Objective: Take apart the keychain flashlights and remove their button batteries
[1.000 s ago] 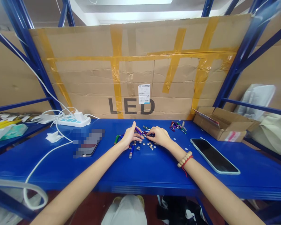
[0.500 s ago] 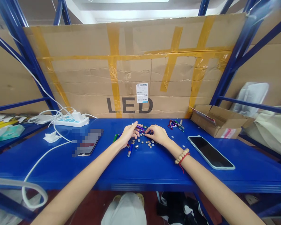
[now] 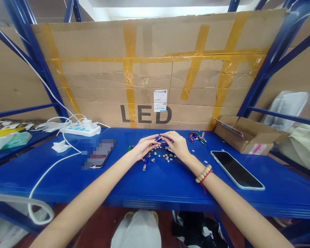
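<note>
My left hand [image 3: 146, 146] is closed in a pinch on a small purple tube [image 3: 158, 139] that looks like a mini flashlight body. The fingertips of my right hand [image 3: 177, 143] are pinched together at the tube's far end, and whatever they hold is too small to make out. Several button cells [image 3: 167, 157] lie scattered on the blue table below both hands. A blue tube [image 3: 145, 163] with a silver end rests near my left wrist, and a green tube [image 3: 130, 148] is partly hidden behind that hand. More tubes lie under my right hand, mostly covered.
Coloured carabiners [image 3: 197, 137] lie beyond my right hand. A phone [image 3: 237, 170] and an open cardboard box [image 3: 248, 137] are on the right. To the left are another phone [image 3: 102, 155], a power strip [image 3: 80, 130] and a white cable [image 3: 45, 172]. A cardboard panel [image 3: 105, 79] stands behind.
My hands have come closer together, and my right fingertips have risen to the end of the purple tube. The camera view has shifted slightly.
</note>
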The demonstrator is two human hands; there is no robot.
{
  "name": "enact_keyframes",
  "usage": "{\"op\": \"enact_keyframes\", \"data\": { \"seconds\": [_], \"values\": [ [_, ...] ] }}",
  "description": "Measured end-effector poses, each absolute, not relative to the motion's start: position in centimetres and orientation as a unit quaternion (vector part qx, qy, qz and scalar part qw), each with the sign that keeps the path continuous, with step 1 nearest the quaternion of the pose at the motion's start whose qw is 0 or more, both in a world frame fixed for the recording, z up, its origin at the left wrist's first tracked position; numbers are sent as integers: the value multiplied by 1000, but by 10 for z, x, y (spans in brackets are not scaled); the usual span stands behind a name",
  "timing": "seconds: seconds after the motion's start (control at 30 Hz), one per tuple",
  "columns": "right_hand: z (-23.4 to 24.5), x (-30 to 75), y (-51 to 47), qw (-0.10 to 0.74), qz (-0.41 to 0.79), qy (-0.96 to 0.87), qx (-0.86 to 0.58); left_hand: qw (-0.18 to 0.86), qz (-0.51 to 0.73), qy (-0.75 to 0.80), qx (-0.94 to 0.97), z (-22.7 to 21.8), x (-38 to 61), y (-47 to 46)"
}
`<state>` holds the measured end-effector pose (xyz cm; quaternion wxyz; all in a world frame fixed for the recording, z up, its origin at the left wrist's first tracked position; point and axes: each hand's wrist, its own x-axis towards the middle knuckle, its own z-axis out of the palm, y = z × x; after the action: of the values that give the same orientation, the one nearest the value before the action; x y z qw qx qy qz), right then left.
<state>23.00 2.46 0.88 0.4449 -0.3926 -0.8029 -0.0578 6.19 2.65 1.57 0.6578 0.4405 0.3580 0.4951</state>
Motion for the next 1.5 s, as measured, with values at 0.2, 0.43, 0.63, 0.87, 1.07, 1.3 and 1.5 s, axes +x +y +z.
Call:
{"op": "enact_keyframes", "data": {
  "seconds": [0.2,0.43,0.63,0.87,1.07,1.3,1.5],
  "values": [
    [11,229,23,439,-28,-806,-397,670,460,349,466,15,65,22],
    [8,227,24,456,10,-794,-401,639,396,365,549,13,63,19],
    [9,228,23,483,-17,-779,-398,602,430,367,564,14,60,22],
    [7,227,25,488,-32,-796,-356,567,463,367,574,10,57,27],
    [8,224,23,499,-29,-802,-327,560,455,356,594,8,57,26],
    [7,224,22,488,-3,-806,-335,531,471,365,602,8,58,24],
    [6,223,21,445,-4,-818,-364,500,499,376,599,8,57,26]
  ]
}}
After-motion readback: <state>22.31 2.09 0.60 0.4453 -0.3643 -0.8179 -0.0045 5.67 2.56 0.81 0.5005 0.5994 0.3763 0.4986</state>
